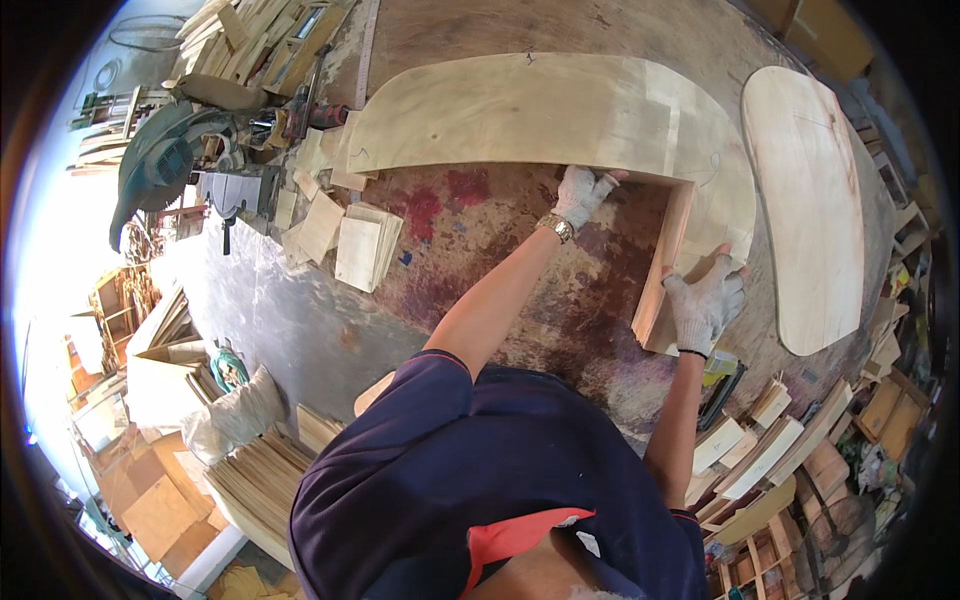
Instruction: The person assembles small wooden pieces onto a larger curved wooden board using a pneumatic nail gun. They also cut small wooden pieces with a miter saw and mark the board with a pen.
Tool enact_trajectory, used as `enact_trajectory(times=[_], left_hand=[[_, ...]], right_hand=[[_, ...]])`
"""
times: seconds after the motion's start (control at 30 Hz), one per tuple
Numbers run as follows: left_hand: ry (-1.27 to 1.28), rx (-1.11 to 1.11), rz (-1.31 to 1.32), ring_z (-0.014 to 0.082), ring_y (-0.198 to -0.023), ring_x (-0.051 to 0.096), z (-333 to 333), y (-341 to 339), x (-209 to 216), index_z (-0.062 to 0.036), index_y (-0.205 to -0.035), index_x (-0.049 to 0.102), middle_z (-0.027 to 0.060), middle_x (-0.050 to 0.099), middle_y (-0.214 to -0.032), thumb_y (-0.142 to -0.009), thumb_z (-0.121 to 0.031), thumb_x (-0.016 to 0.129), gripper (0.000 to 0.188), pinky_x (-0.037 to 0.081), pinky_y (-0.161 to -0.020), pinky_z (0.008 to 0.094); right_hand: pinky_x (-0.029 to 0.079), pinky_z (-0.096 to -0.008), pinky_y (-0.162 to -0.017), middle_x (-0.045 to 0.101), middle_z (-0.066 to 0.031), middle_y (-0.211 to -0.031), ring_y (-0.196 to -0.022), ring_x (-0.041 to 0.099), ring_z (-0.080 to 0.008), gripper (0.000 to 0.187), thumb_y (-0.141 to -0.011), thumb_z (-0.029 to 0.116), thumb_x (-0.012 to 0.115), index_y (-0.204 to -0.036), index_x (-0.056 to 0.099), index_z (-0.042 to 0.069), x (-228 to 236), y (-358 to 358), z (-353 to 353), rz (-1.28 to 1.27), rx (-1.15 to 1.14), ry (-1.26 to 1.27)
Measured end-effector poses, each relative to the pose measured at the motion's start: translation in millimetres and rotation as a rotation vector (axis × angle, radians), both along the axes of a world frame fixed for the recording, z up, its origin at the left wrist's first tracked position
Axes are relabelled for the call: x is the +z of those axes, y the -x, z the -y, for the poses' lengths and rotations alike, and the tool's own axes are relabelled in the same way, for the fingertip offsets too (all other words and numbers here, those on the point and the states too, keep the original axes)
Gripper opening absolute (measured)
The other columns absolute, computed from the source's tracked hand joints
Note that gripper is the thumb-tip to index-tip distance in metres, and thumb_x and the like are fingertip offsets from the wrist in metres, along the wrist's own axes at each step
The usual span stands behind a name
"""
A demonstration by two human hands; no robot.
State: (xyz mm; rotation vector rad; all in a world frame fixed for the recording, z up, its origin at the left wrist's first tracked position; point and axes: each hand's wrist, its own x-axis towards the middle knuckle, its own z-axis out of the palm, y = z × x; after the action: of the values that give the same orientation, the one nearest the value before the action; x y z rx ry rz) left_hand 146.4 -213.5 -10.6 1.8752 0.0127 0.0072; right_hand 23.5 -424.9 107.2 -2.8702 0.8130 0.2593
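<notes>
In the head view, the curved wooden panel (520,110) is attended to with both gloved hands. To judge from how it is handled, a step of steadying or positioning is in hand: the inner edge of the long span is met by the left hand (580,197), and the short leg on the right is covered by the right hand (708,300). For any shift of the panel, an even movement of both hands would be called for, so that the corner is not twisted.

The panel is laid across the stained work surface (480,270), with its broad face up and the upright inner wall (665,255) seen along the leg's left side. The left fingers are placed at the near edge of the span, left of the inner corner; how tightly they are closed cannot be told, since their undersides are hidden. The right fingers are parted wide and laid on the leg's upper face, with the thumb brought to the edge of the inner wall; no firm clasp can be made out.

Just to the right of the panel, a pale rounded board (805,210) is set apart, touched by neither hand. A stack of thin wooden sheets (365,245) is found to the left, below the span's left end, and farther left a green saw (165,165) is seen.
</notes>
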Motion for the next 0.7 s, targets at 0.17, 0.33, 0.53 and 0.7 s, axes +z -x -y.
enact_trajectory(times=[0.17,0.33,0.53,0.7], left_hand=[[-0.149,-0.028,-0.435,0.0335,-0.089,0.070,-4.7,-0.1,19.8,0.0022,-0.131,0.056,0.0187,0.072,-0.097,-0.082,-0.059,0.082,0.082,0.055,-0.082,0.0446],[-0.456,0.130,-0.020,0.0387,-0.124,0.061,-37.0,58.7,11.2,-0.0017,-0.142,0.050,0.0246,0.055,-0.141,-0.087,-0.050,0.078,0.078,0.050,-0.101,0.0479],[-0.983,-0.243,0.204,0.0390,-0.152,0.031,-95.0,188.3,-5.0,-0.0073,-0.156,0.041,0.0185,0.039,-0.162,-0.096,-0.043,0.065,0.074,0.023,-0.123,0.0555],[-0.994,-0.320,0.074,0.0389,-0.156,0.022,-102.4,232.5,-0.4,-0.0064,-0.158,0.038,0.0188,0.029,-0.167,-0.099,-0.045,0.060,0.074,0.015,-0.127,0.0557]], right_hand=[[0.033,-0.0553,-0.117,0.032,-0.0375,-0.156,-0.144,0.034,-0.0514,0.116,-0.070,0.060,0.086,-0.160,0.033,0.009,-0.7,8.0,-0.8,0.078,0.055,0.049],[0.049,-0.0470,-0.102,0.056,-0.0338,-0.136,-0.124,0.057,-0.0455,0.071,-0.084,0.046,0.081,-0.133,0.061,-0.001,19.0,44.2,-13.1,0.653,0.256,-0.154],[0.052,-0.0374,-0.059,0.068,-0.0129,-0.072,-0.063,0.069,-0.0224,0.028,-0.093,0.031,0.073,-0.097,0.068,0.004,-23.0,115.9,-70.1,0.104,0.462,-0.843],[0.055,-0.0332,-0.054,0.070,-0.0111,-0.071,-0.058,0.069,-0.0185,0.038,-0.103,0.034,0.061,-0.097,0.068,-0.003,-82.6,147.0,-89.0,-0.278,0.101,-1.145]])
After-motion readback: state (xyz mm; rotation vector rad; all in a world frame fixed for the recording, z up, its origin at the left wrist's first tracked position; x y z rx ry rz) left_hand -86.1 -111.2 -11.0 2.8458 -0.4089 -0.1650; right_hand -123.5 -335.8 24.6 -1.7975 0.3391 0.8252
